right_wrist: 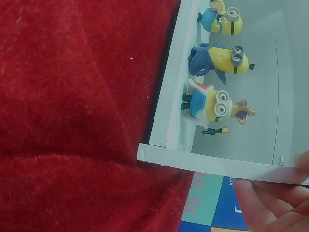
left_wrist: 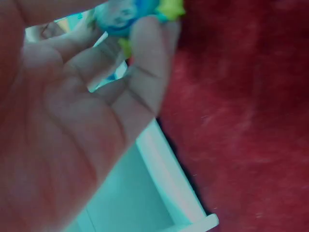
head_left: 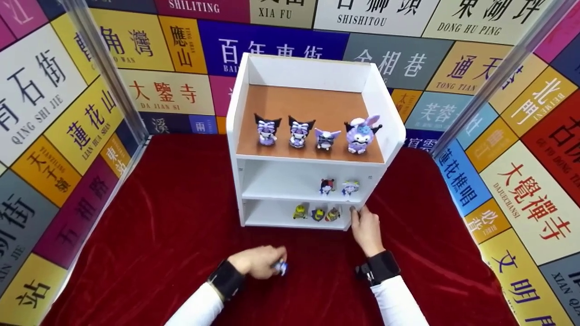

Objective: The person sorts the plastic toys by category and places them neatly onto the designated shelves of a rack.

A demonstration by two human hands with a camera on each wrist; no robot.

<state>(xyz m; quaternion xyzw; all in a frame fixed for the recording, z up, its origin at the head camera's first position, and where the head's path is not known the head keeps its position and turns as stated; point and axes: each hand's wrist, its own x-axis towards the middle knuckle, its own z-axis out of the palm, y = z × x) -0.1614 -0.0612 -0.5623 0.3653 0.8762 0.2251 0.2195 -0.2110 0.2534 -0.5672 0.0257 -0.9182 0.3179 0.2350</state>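
My left hand [head_left: 263,261] is in front of the white shelf unit [head_left: 234,136], low over the red cloth. Its fingers and thumb pinch a small figurine [left_wrist: 126,15], blue and white with yellow bits, partly hidden by the fingers. My right hand [head_left: 368,230] grips the lower right side panel of the unit; in the right wrist view the thumb is inside and the fingers [right_wrist: 256,203] outside. Beside it on the bottom shelf stand three yellow minion figurines [right_wrist: 219,60], the nearest wearing a crown. Two small figurines [head_left: 327,186] stand on the middle shelf, towards the right.
Several purple-and-black figurines [head_left: 299,132] line the front of the brown top shelf. Red velvet cloth [head_left: 181,194] lies under the unit. Panels with printed signs [head_left: 172,93] enclose the back and sides, with metal posts [head_left: 108,68] at the corners.
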